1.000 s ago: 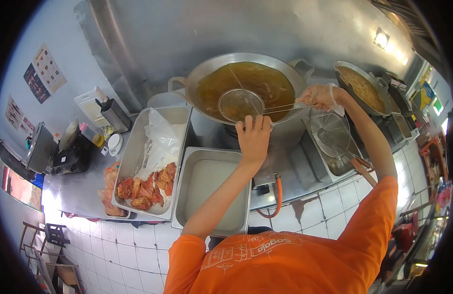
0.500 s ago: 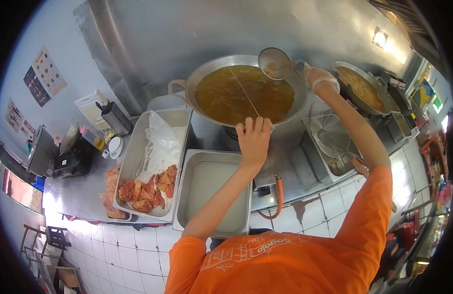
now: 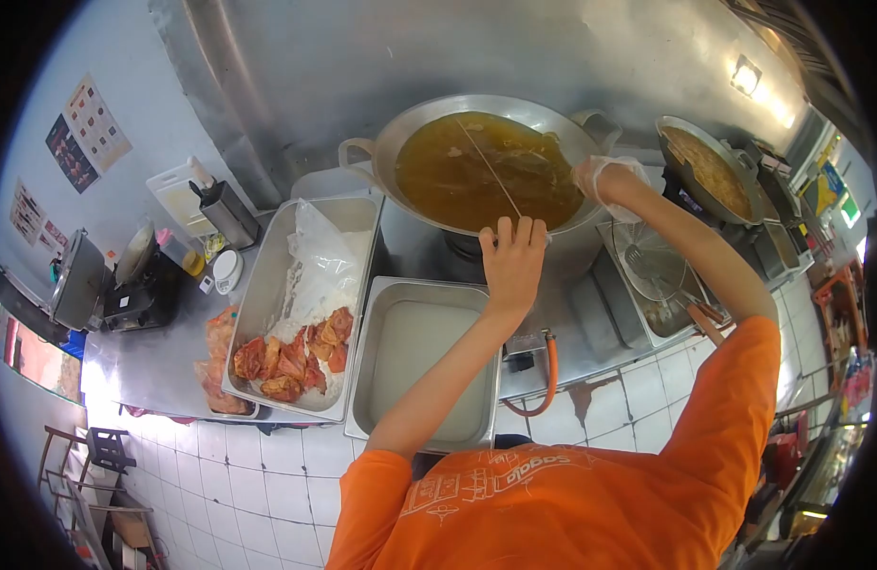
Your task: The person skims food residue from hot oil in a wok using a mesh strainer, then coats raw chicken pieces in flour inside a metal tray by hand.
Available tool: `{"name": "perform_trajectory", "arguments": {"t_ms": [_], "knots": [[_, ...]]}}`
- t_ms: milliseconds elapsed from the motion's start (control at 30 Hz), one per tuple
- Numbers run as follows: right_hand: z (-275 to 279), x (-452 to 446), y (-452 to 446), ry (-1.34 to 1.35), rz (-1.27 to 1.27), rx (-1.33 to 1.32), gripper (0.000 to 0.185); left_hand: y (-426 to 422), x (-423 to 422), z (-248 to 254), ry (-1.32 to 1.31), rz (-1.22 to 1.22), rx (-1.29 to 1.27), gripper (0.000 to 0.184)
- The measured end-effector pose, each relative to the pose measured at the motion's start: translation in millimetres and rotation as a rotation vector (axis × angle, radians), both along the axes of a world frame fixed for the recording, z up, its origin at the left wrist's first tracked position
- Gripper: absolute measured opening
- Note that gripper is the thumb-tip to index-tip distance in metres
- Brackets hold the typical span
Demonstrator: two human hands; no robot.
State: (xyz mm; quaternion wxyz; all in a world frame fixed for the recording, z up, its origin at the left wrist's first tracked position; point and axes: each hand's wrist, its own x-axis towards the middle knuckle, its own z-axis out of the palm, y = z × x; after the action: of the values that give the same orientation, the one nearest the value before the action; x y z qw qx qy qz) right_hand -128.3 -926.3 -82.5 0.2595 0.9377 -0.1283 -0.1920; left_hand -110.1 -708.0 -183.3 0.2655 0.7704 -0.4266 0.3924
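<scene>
Drawn closer to the body since the earlier frame, the gloved right hand (image 3: 609,180) is seen beside the wok (image 3: 386,176); whether its fingers are closed cannot be told. By the left hand (image 3: 514,266), a thin rod (image 3: 490,166) is pinched, slanting ahead across brown oil (image 3: 438,166).

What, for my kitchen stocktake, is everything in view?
large wok: 1, silver, centre
liquid: 1 batch, brown, large wok
thin rod: 1, pale, across large wok
second wok: 1, grey, far right
left tray: 1, silver, left
meat pieces: several, reddish, left tray
plastic bag: 1, clear, left tray
middle tray: 1, silver, front centre
right tray: 1, silver, right
wire skimmer: 1, grey, right tray
knife block: 1, grey, left rear
hose: 1, orange, front
posters: several, dark/pale, left wall
shirt: 1, orange, bottom
left hand: 1, at rod's near end
right hand: 1, clear-gloved, large wok's right
</scene>
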Motion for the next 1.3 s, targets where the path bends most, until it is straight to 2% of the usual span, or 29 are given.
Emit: {"name": "perform_trajectory", "arguments": {"t_ms": [133,200,233,333,400,533,600,700,933,1000,1033,1100,1133,1200,1300], "knots": [[-7.5,-4.4,5.4,-0.003,0.121,0.097,0.023,-1.4,1.8,-2.4,-0.011,0.005,-0.004,0.034],[-22.2,-4.7,-14.1,-0.091,0.265,0.334,0.024,-1.1,2.1,-3.0,-0.017,-0.006,-0.009,0.033],[-28.7,-5.0,-24.0,-0.090,0.267,0.335,0.024,-0.3,1.5,-2.8,-0.016,-0.004,-0.009,0.033],[-22.1,-12.1,-22.0,-0.241,0.254,0.592,0.021,0.3,1.4,-1.6,-0.017,-0.004,-0.022,0.033],[21.1,-35.2,32.1,-0.380,-0.202,0.890,0.027,0.3,1.0,-3.3,-0.032,-0.001,-0.042,0.032],[27.5,-44.8,20.9,-0.341,-0.396,1.061,0.033,-0.2,1.1,-4.1,-0.028,-0.008,-0.045,0.032],[31.1,-53.1,19.2,-0.359,-0.532,1.298,0.034,0.3,0.5,-4.5,-0.037,-0.001,-0.046,0.031],[28.6,-60.7,8.2,-0.381,-0.577,1.309,0.035,0.1,0.3,-5.4,-0.026,-0.009,-0.054,0.030],[39.4,-85.4,-14.3,-0.506,-0.544,1.153,0.031,0.8,-1.0,-6.4,-0.044,-0.003,-0.058,0.030],[50.2,-88.7,-8.2,-0.468,-0.409,0.740,0.030,2.0,-1.3,-6.2,-0.020,0.002,-0.035,0.030],[49.6,-90.2,-8.2,-0.470,-0.414,0.739,0.030,2.8,-1.5,-5.4,-0.020,-0.004,-0.035,0.030],[45.9,-91.9,-10.1,-0.555,-0.328,0.461,0.028,3.9,-1.9,-3.5,0.007,-0.022,-0.058,0.030],[39.8,-92.0,-11.6,-0.556,-0.331,0.461,0.028,4.6,-1.3,-2.5,0.006,-0.026,-0.057,0.030],[26.7,-91.6,-11.3,-0.695,-0.352,0.148,0.027,6.3,0.0,-0.5,0.035,-0.038,-0.066,0.030],[26.3,-85.5,-12.9,-0.651,-0.445,0.127,0.028,9.9,3.4,3.3,0.075,-0.068,-0.056,0.031]]}}
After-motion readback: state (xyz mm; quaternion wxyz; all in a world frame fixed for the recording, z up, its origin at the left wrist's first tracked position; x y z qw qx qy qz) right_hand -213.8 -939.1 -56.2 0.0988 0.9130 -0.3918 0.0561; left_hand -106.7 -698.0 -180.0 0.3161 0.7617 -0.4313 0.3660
